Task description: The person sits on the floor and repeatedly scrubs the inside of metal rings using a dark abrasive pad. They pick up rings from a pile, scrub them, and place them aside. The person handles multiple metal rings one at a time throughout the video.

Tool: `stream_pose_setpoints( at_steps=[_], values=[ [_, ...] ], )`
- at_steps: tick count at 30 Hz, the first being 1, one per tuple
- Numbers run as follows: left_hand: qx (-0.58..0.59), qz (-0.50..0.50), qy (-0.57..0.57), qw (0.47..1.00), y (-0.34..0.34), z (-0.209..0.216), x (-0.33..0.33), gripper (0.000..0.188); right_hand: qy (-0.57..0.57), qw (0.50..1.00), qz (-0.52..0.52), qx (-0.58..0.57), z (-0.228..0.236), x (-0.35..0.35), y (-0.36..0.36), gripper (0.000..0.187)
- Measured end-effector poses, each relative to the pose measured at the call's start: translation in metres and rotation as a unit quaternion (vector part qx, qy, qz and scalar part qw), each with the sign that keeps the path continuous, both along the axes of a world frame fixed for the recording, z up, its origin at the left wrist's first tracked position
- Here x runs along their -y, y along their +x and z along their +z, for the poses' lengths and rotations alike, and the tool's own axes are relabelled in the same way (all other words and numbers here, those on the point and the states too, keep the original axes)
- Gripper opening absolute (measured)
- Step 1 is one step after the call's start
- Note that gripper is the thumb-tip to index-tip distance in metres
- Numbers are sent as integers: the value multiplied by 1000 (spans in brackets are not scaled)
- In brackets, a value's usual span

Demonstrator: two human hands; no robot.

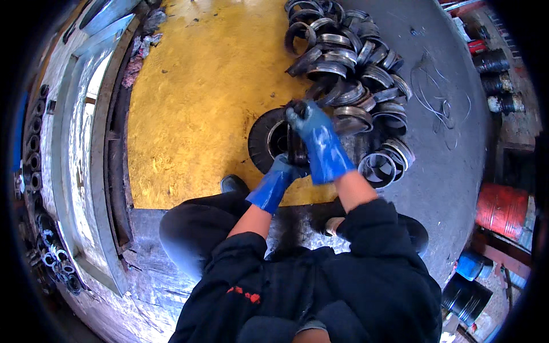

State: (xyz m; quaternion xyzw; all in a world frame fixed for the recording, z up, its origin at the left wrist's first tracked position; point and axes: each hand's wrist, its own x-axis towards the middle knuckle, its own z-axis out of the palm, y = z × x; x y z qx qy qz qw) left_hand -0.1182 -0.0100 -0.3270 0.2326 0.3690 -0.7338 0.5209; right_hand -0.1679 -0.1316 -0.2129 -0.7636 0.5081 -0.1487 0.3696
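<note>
My left hand point(281, 169) in its blue rubber glove grips the lower edge of a dark metal wheel rim point(297, 143) held upright over the small black rubber tyre point(264, 140); my right hand point(309, 121) clamps its top. At two o'clock, the heap of grey steel rims point(354, 74) could slide; greasy gloves may slip.

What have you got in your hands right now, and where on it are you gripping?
Both gloved hands hold one dark metal ring on edge: right hand grips its top, left hand its lower edge, above a small black tyre.
</note>
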Motion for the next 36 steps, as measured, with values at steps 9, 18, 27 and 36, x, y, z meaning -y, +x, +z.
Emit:
stream_pose_setpoints(
  at_steps=[9, 18, 27, 36],
  values=[
    [65, -19, -34, 997, 2, -18, -9, 27, -299, 948, 66, 90, -9, -76, -35, 57],
    [16, -57, -38, 998, 3, -15, -15, 25, 297, 954, -8, 47, -3, 37, 14, 26],
    [-55, -55, 7, 997, 14, 56, 15, 31, -17, 993, -45, 104, -30, -20, -11, 38],
    [643, -384, -307, 588, 5, -15, -21, 37, -260, 961, 28, 91, -16, -82, -36, 56]
  ],
)
